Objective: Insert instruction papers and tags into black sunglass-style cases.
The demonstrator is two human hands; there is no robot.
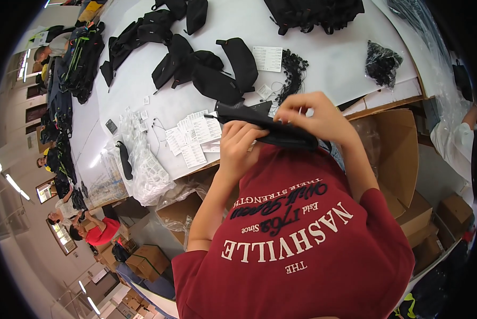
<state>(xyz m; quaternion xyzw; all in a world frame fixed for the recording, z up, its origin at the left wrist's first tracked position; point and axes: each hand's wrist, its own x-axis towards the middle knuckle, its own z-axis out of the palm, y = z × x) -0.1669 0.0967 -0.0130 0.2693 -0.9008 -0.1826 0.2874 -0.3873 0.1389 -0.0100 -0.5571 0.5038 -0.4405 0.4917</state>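
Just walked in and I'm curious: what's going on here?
A person in a dark red shirt holds a black pouch in the left hand. The right hand is bent at its upper edge; what those fingers pinch is unclear. Beyond, on a white table, lie more black pouches, white printed slips and a bundle of black cords.

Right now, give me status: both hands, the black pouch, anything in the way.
Left hand gripping black pouch. Right hand at its upper edge, grip unclear. White slips on table nearby, none between hands.
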